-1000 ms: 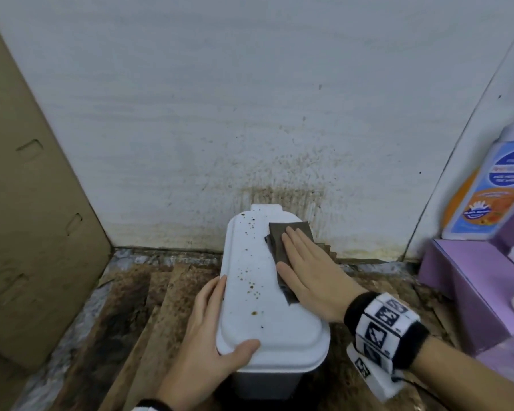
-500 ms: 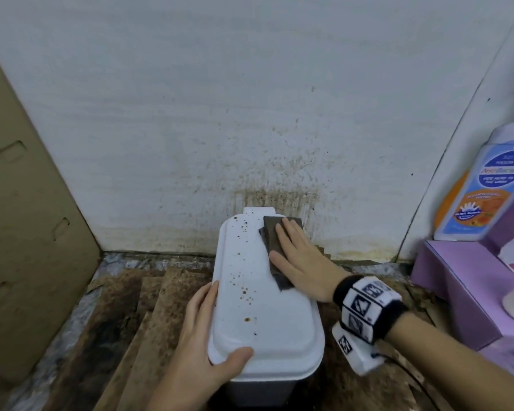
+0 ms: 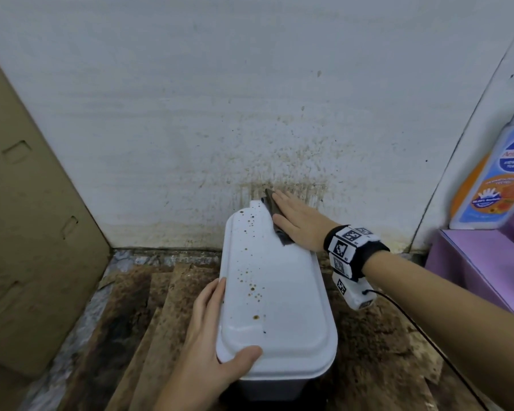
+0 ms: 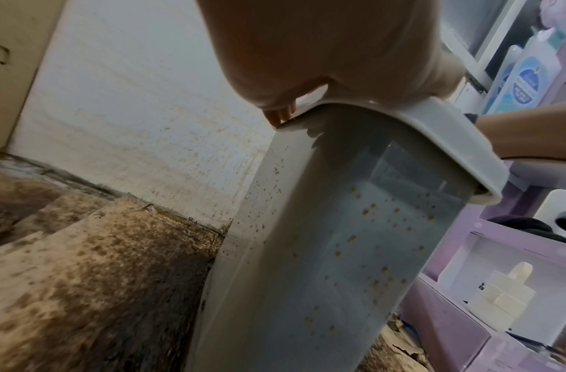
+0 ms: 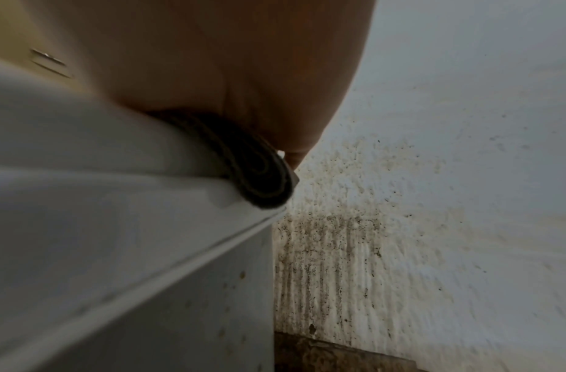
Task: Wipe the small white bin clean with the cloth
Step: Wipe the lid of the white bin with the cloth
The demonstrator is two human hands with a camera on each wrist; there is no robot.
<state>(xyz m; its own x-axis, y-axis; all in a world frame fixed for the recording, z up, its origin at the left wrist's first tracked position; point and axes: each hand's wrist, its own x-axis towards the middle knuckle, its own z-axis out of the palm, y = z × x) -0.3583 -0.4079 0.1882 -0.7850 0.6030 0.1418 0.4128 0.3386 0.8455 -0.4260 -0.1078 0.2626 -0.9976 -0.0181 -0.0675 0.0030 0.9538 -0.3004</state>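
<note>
Brown spots run down the bin's (image 3: 276,307) lid toward left hand (image 3: 208,345) gripping near corner; right hand (image 3: 297,223) flat, fingers straight, pressing cloth (image 3: 272,207) at far end.

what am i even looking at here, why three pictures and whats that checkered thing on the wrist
No machine here: a person is cleaning with two bare hands and wears three cameras. The big picture comes from a camera on the head, looking down. The other two come from cameras strapped to the wrists, looking along each hand; the checkered band on the right wrist is part of that strap.

The white bin stands on stained cardboard against a spattered wall. Its lid carries brown spots. The left hand steadies the lid's near left corner, thumb on top. The right hand lies flat on a dark folded cloth, pressing it onto the lid's far right corner. The right wrist view shows that cloth squeezed under the palm; the left wrist view shows the bin's speckled side. A soap bottle stands at the right.
</note>
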